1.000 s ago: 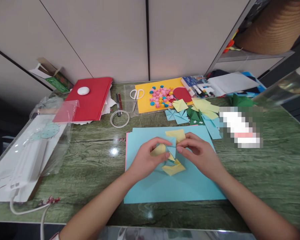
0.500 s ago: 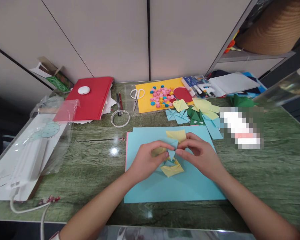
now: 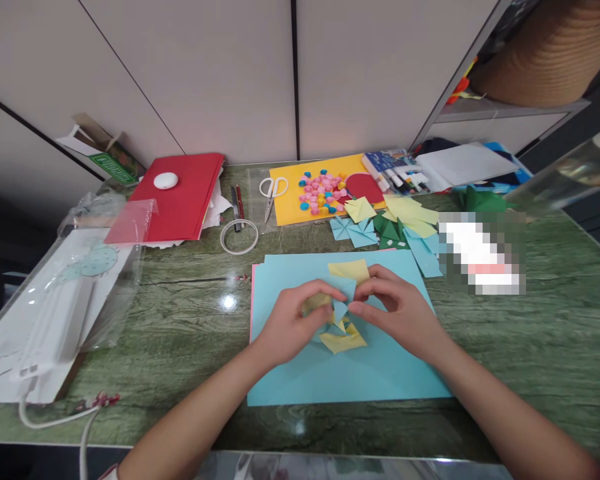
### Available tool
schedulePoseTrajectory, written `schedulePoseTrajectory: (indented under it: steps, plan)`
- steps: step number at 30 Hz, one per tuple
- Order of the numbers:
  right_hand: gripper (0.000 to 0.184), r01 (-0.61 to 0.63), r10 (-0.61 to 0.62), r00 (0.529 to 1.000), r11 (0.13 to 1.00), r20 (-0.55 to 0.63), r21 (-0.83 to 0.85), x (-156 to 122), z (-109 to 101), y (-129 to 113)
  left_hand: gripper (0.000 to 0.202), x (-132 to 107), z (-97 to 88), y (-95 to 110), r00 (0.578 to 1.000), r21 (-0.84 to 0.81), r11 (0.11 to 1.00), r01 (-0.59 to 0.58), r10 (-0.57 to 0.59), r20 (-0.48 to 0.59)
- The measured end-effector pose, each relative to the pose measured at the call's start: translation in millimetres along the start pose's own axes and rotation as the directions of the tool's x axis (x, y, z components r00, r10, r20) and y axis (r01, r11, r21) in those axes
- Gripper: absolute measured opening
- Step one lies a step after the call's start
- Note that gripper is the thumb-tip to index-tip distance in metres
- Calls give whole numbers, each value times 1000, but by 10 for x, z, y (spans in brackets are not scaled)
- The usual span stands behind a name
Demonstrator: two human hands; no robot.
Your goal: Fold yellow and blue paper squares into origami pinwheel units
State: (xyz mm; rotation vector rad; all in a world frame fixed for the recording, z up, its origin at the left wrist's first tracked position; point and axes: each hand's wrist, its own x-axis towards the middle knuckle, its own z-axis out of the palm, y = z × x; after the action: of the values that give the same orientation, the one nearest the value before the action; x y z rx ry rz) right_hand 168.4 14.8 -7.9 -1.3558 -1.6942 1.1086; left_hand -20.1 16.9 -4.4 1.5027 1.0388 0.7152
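Observation:
Between my two hands is a folded paper piece [image 3: 347, 341] in yellow and light blue, held over a light blue sheet [image 3: 350, 382]. My left hand [image 3: 303, 320] pinches it from the left, thumb and index finger at the blue folds in its middle. From the right, my right hand [image 3: 397, 308] grips it, with the index finger at the blue part and the thumb close to a small blue flap. Yellow points stick out at the top and bottom. My fingers hide part of the middle.
Behind the sheet lie blue folded papers [image 3: 363, 233], yellow papers [image 3: 411, 215] and a green folded paper [image 3: 391, 230]. Farther back are scissors [image 3: 270, 193], a roll of tape [image 3: 239, 237], small pink and blue paper pieces [image 3: 323, 192] and a red folder [image 3: 173, 207]. A white power strip [image 3: 60, 327] lies left.
The small blue flap in the middle has shifted slightly left and down between my fingers. My right thumb has moved a little left. Both hands keep their hold.

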Motion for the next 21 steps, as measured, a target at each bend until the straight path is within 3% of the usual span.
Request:
schedulePoseTrajectory:
  steps: [11,21]
  plan:
    - [12,27,-27,1000,1000,-4,2,6,-12,21,14,45,10,-61,998,-62,996,-58,59,18]
    - [11,20,-20,1000,1000,-18,7,-20,2,17,11,56,-49,-41,990,-103,992,-70,81,115]
